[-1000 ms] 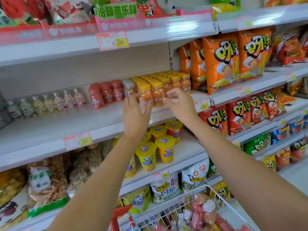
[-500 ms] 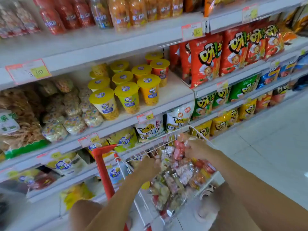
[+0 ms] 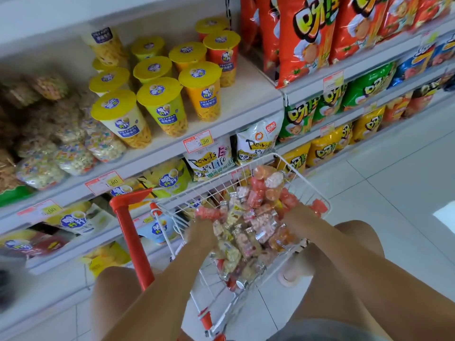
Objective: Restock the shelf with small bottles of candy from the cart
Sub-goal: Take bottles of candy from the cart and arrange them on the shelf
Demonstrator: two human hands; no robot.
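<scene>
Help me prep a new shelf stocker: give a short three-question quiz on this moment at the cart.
1. True or false: the left hand and the right hand both reach into the cart.
2. What fills the cart? A) small bottles B) chip bags C) tins
3. Fill in: the cups on the shelf have ___ lids.
Key: 1 true; 2 A; 3 yellow.
</scene>
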